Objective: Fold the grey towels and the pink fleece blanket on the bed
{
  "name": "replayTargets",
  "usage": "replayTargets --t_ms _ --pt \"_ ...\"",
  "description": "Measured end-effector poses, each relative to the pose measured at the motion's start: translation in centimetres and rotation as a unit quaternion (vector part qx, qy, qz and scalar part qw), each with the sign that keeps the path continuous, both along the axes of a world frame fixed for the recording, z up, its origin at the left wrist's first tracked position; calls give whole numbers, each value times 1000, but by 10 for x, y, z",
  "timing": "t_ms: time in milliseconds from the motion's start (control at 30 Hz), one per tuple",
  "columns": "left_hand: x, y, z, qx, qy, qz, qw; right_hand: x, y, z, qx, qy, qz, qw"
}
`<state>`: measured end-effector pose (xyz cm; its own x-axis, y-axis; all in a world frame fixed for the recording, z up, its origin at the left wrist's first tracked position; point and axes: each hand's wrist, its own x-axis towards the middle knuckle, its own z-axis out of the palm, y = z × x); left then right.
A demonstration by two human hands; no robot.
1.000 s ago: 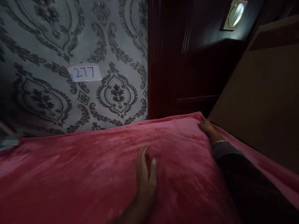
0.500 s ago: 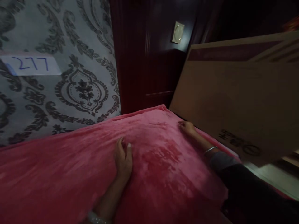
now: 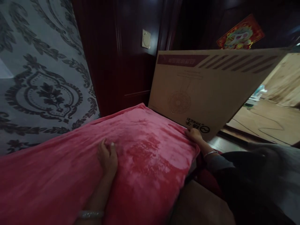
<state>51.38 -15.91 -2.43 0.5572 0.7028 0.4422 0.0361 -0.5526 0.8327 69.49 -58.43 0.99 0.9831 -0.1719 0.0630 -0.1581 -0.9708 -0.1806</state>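
Observation:
A pink and red plush blanket (image 3: 150,153) is spread over a raised, flat surface, its right side dropping over a corner. My left hand (image 3: 107,159) rests on the middle of it, fingers apart and slightly bent, holding nothing. At the blanket's right edge, near the front corner, my right hand (image 3: 195,135) has its fingers curled over the fabric. The fingertips are partly hidden. Each wrist wears a silver bracelet.
A large cardboard box (image 3: 178,81) leans upright behind the right edge. Patterned wallpaper (image 3: 47,93) and a dark red wood panel with a pale switch plate (image 3: 146,39) stand behind. Farther right, a cable (image 3: 269,128) lies on the floor. A brown surface (image 3: 201,206) shows below the corner.
The view has swung right, showing more of the box and floor. My right hand has moved along the blanket's edge towards the near corner. My left hand stays on the blanket.

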Motion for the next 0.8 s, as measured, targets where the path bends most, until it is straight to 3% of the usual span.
replayTargets --t_ms 267,500,667,800 --pt "1 0 2 13 9 8 1000 -22 3 1 -27 -45 -1 999" --pt "1 -2 5 11 -3 5 1000 -20 -15 8 -10 15 -5 1000" --pt "0 -3 6 6 8 5 1000 -18 -25 11 -8 -23 -57 998" --pt "0 -3 7 4 8 11 1000 -18 -24 2 -5 -15 -84 996"
